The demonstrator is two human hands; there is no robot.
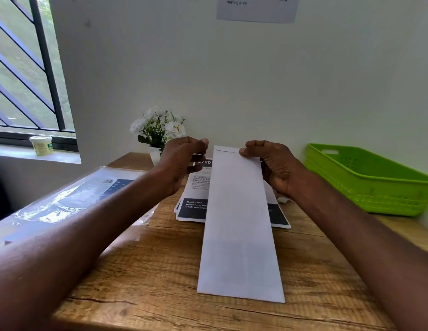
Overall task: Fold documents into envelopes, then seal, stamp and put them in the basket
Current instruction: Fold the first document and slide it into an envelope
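Envelope (pixel 239 225) far end in R hand (pixel 272 163) grip.

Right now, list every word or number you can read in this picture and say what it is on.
"Place the envelope in the pending mailing area": notice on the wall; its top line is cut off.
"2/20": dark header of the printed sheet under the envelope.
"Desk (with…", "(matching…", "desk workspa…": same sheet's dark band, partly covered.
Sheet's small print, tub label, plastic sleeve barcode: too blurred.
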